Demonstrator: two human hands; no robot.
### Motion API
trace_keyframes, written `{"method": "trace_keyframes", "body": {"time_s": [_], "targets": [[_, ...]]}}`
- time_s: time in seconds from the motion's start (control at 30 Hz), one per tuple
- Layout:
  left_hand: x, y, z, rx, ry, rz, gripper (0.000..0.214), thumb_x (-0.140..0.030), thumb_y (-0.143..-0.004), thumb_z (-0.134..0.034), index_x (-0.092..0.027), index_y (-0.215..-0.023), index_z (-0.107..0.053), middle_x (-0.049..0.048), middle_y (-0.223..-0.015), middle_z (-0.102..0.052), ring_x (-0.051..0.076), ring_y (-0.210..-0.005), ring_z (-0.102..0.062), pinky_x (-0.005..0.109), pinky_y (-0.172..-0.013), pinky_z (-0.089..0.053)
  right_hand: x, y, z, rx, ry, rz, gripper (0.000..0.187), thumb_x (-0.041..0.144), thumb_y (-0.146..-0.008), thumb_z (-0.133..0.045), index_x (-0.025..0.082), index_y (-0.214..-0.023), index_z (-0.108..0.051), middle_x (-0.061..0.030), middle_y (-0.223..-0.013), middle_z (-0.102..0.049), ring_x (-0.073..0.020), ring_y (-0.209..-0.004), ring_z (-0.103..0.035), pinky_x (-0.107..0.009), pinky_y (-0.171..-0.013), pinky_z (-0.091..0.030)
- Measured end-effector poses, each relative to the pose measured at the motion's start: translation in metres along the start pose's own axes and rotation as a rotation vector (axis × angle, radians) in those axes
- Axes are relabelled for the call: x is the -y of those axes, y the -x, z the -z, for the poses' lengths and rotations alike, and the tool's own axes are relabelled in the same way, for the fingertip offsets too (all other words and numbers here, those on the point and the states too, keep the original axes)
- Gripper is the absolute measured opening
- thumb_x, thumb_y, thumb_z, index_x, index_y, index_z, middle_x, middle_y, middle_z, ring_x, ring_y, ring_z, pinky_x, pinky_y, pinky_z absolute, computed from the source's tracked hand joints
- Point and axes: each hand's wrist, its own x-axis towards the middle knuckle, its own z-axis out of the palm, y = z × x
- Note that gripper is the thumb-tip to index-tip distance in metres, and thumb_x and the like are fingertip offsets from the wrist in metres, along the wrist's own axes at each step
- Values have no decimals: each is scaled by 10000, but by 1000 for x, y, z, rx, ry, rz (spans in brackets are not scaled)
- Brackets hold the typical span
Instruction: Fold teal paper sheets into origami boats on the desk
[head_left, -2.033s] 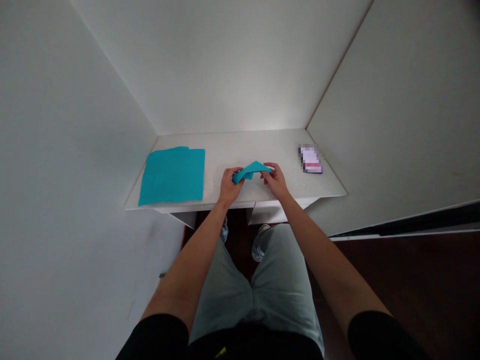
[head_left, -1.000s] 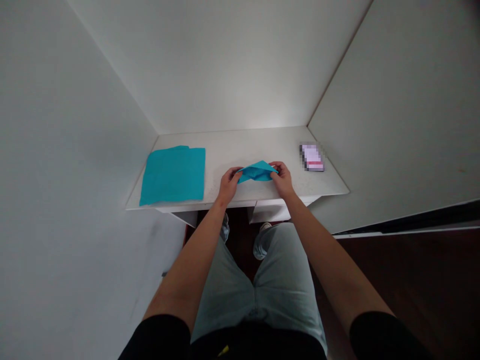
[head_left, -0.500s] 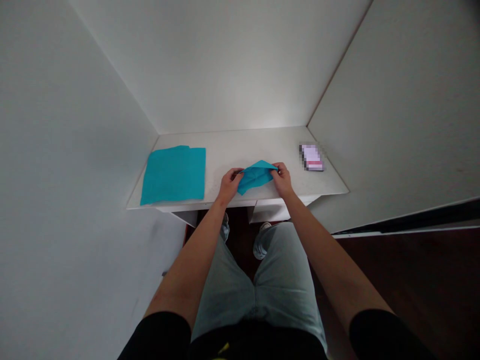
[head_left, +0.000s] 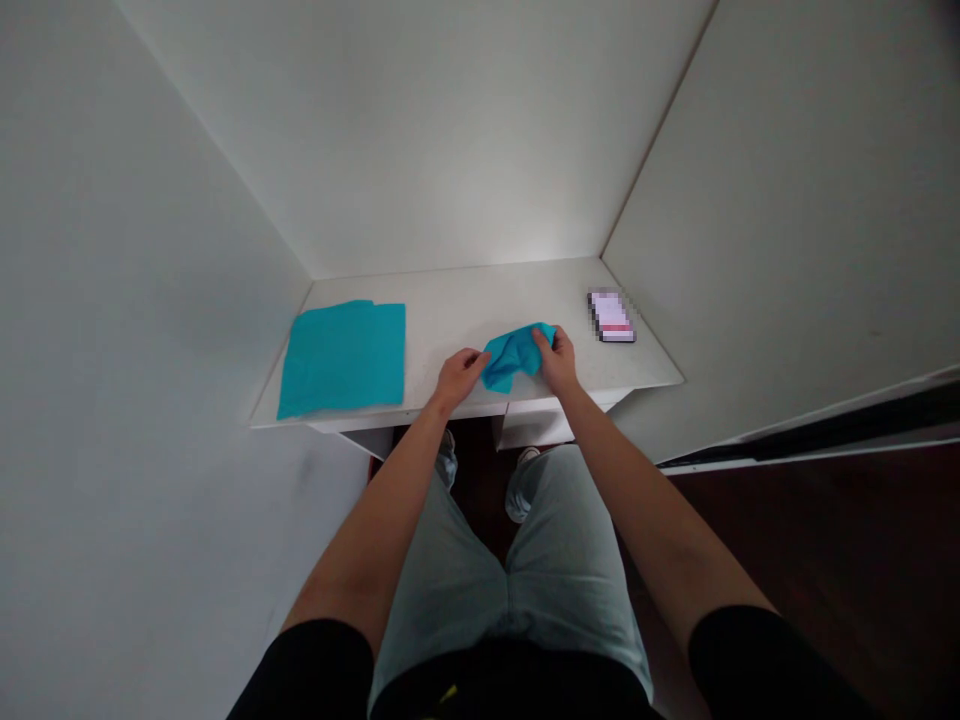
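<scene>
Between my hands, above the front part of the white desk (head_left: pixel 450 300), is a crumpled turquoise cloth-like sheet (head_left: pixel 514 355). My left hand (head_left: pixel 460 376) pinches its left edge between thumb and fingers. At the opposite end, my right hand (head_left: pixel 558 360) grips the sheet with the thumb on top and the fingers mostly hidden behind. The sheet sags in creases, with a corner hanging down toward me. To the left, larger turquoise sheets (head_left: pixel 343 357) lie flat, apparently stacked, with slightly uneven edges.
A phone (head_left: pixel 611 315), its screen blurred out, lies at the right of the desk. Pale walls enclose the desk at the back, left and right. Below its front edge is a white drawer unit (head_left: pixel 534 424), near my legs (head_left: pixel 465 590).
The sheet in my hands has gone from a fairly taut fold to a more crumpled shape. My right thumb has moved onto its face. The view has shifted slightly.
</scene>
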Motion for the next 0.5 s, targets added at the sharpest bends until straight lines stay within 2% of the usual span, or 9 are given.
{"method": "trace_keyframes", "body": {"time_s": [0.07, 0.13, 0.2, 0.3, 0.4, 0.5], "targets": [[-4, -5, 1, 55, 34, 11, 257, -340, -943, -685, -179, -1134, -742, 71, -1029, -779, 214, -930, -716, 332, -859, -571, 1, 1, -1, 37, 4, -7, 428, 650, -845, -758, 264, -833, -573, 49, -737, -584, -172, -727, -546, -314, -705, -483], [-12, -10, 2, 95, 19, -35, 506, -228, -881, -715, -179, -1380, -642, 118, -1235, -758, 226, -1036, -729, 348, -898, -592, 3, 1, -1, 77, 14, -11, 404, 625, -820, -771, 264, -822, -589, 48, -723, -585, -176, -718, -544, -315, -692, -475], [-25, -16, 1, 112, -76, -154, 649, -179, -872, -709, -210, -1501, -551, 138, -1387, -700, 239, -1132, -721, 381, -967, -594, 4, 2, -2, 120, 22, -17, 368, 592, -805, -769, 263, -815, -604, 45, -715, -586, -178, -709, -541, -316, -682, -468], [-51, -21, -3, 136, -274, -313, 558, -171, -945, -644, -258, -1489, -552, 122, -1479, -641, 242, -1123, -730, 412, -1008, -585, 5, 2, -1, 163, 4, -15, 285, 525, -796, -728, 257, -818, -631, 37, -730, -610, -181, -716, -551, -322, -704, -481], [-73, -24, -7, 139, -426, -321, 423, -126, -989, -552, -286, -1378, -605, 88, -1465, -640, 238, -1067, -739, 402, -983, -587, 4, 1, -1, 158, -11, 3, 234, 482, -790, -683, 251, -804, -647, 33, -737, -625, -185, -737, -560, -329, -734, -495], [-82, -26, -5, 119, -508, -303, 359, -96, -1008, -496, -298, -1262, -647, 58, -1373, -683, 243, -1112, -723, 382, -996, -569, 4, 1, -1, 148, -54, -12, 244, 484, -775, -706, 249, -808, -651, 38, -725, -621, -182, -728, -561, -327, -727, -506]]}}
